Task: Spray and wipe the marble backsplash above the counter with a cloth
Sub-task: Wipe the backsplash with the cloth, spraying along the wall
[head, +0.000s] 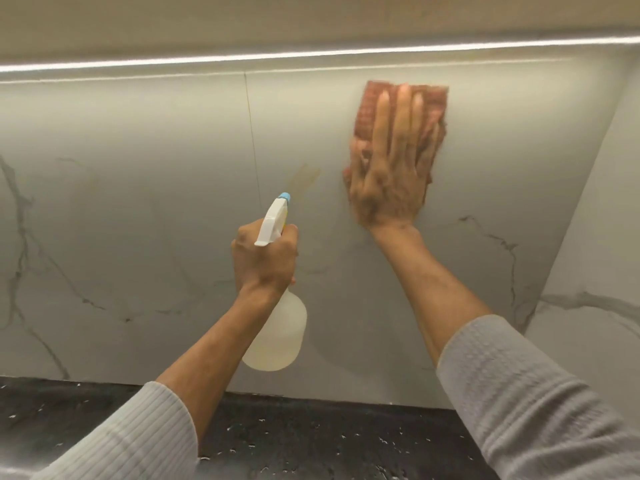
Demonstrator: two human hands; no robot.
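Observation:
The marble backsplash [138,202] is pale grey with dark veins and fills most of the view. My right hand [391,171] lies flat with fingers spread, pressing a pinkish-red cloth [372,109] against the upper part of the backsplash. The hand and cloth look blurred. My left hand [265,256] is closed around the neck of a translucent spray bottle [280,336] with a white trigger head and a blue nozzle, held in front of the wall left of the cloth. A faint yellowish smear [304,176] shows on the marble just above the nozzle.
A dark speckled counter [311,438] runs along the bottom below the backsplash. A bright light strip [311,55] sits under the cabinet at the top. A marble side wall [595,271] meets the backsplash on the right. A vertical seam [252,140] crosses the marble.

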